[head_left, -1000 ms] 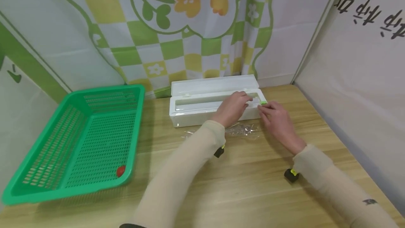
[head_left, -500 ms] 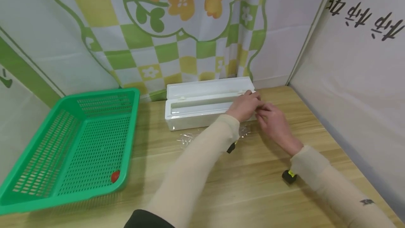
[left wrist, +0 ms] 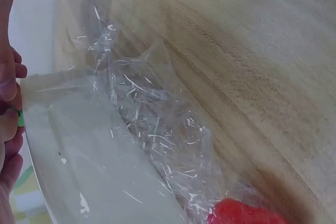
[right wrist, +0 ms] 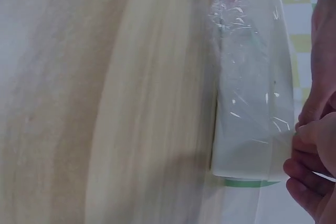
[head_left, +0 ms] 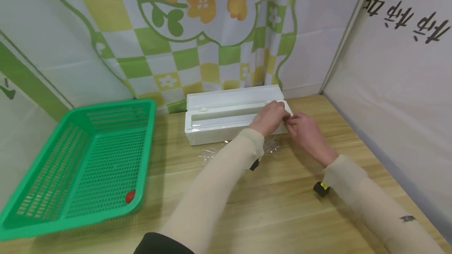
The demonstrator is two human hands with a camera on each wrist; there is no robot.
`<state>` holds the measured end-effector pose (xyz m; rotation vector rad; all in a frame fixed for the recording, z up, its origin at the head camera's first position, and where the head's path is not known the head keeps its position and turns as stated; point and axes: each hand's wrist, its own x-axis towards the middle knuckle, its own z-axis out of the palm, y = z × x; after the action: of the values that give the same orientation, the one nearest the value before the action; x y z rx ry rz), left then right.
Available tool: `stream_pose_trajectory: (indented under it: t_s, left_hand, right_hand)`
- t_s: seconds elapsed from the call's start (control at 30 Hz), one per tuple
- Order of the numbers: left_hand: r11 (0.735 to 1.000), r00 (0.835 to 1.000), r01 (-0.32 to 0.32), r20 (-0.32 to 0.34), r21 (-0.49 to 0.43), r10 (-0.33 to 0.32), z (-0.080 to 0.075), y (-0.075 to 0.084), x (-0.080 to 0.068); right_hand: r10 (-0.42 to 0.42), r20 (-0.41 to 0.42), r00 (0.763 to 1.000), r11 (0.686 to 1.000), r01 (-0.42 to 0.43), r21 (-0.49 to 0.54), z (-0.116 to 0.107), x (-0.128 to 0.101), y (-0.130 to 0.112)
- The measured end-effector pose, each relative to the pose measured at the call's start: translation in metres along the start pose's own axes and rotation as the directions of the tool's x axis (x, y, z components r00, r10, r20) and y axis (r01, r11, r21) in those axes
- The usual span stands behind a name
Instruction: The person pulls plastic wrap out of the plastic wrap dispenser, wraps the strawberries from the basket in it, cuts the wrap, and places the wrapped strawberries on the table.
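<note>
Long white plastic cling-film dispenser box (head_left: 226, 122) sits lid-open on the wooden counter (head_left: 282, 207); left hand (head_left: 270, 117) and right hand (head_left: 303, 128) pinch film at its right end, sheet apparently not yet cut, red item (left wrist: 247, 214) part-wrapped in front.

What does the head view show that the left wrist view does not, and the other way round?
Only the head view shows the green plastic basket with a small red thing inside, and both hands at the box's right end. Only the left wrist view shows a red item under the crinkled clear film. Both show the white film dispenser box and wooden table.
</note>
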<state>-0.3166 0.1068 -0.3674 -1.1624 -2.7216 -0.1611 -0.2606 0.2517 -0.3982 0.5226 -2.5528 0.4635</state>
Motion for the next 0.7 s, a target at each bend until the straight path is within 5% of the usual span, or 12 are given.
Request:
stream_pose_trajectory:
  t_s: [0.4, 0.7]
  left_hand:
    - [0.999, 0.999, 0.044, 0.013, 0.012, -0.044, -0.008, -0.024, -0.032]
    - [0.978, 0.991, 0.130, 0.028, -0.162, -0.128, -0.027, -0.058, -0.081]
  right_hand:
    - [0.116, 0.232, 0.966, 0.993, -0.109, -0.041, -0.013, 0.011, -0.005]
    - [0.142, 0.295, 0.945, 0.990, -0.133, -0.048, -0.018, 0.013, -0.011]
